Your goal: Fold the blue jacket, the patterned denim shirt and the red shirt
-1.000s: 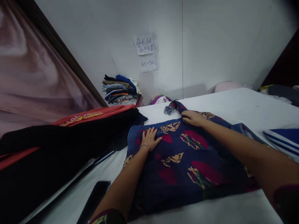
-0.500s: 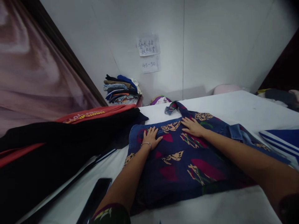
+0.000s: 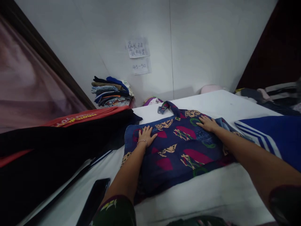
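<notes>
Head view is showing a phone (image 3: 94,201) lying near the table's (image 3: 211,194) front edge. Mid-table, the left hand (image 3: 146,135) and right hand (image 3: 208,123) are pressing flat, fingers spread, pinning the shirt (image 3: 178,150) smooth. Folded clothes (image 3: 111,91) are resting by the wall at the far-left corner, apart.

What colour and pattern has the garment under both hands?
Dark blue denim garment with magenta shapes and tan tiger prints, seen in the head view.

Head-worn camera, looking forward and down, close over white table (image 3: 211,194)
</notes>
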Demonstrator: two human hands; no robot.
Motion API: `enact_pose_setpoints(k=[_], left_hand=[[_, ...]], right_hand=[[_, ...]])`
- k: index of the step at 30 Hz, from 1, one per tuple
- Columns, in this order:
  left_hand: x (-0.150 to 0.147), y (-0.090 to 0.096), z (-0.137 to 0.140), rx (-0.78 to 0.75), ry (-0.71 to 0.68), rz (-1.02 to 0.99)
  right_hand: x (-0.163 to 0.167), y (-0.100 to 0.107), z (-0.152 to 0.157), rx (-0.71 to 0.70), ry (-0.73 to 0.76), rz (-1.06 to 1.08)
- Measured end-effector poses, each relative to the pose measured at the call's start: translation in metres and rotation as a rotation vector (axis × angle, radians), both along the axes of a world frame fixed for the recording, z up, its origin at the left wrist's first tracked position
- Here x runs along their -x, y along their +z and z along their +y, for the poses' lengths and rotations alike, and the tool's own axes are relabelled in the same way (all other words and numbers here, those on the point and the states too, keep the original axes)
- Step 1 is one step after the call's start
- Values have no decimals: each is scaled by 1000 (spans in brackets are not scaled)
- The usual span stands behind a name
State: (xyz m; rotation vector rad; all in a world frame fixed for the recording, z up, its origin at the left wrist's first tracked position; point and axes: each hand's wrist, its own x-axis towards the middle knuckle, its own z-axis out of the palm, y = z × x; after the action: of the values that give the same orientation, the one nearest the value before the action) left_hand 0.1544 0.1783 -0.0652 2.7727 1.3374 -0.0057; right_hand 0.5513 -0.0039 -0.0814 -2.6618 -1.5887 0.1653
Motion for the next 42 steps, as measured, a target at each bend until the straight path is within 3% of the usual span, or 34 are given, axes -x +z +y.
enact_pose_setpoints(k=[4, 8, 12, 16, 19, 22, 25, 29, 32, 37, 42], left_hand=[[-1, 1, 0, 5, -1, -2], [0, -1, 0, 4, -2, -8], [-2, 2, 0, 14, 4, -3], [-8, 22, -2, 141, 3, 91], [-7, 45, -8, 178, 34, 84], [14, 63, -23, 74, 14, -103], [59, 71, -48, 35, 13, -247], [122, 66, -93, 72, 205, -291], [144, 58, -128, 98, 289, -268], [132, 46, -168, 127, 330, -173], [107, 35, -179, 86, 358, -173]], right_hand=[[5, 7, 0, -25, 11, -11], [44, 9, -12, -95, 156, -15], [80, -4, -40, -60, 220, 34], [88, -5, -47, -62, 186, 72], [81, 8, -45, -126, 134, 249], [76, 22, -52, -206, 84, 383], [82, 26, -73, -281, 88, 390], [105, 8, -107, -366, 270, 217], [122, -11, -124, -348, 323, 83], [130, -24, -130, -332, 301, -8], [129, -22, -130, -356, 316, -25]])
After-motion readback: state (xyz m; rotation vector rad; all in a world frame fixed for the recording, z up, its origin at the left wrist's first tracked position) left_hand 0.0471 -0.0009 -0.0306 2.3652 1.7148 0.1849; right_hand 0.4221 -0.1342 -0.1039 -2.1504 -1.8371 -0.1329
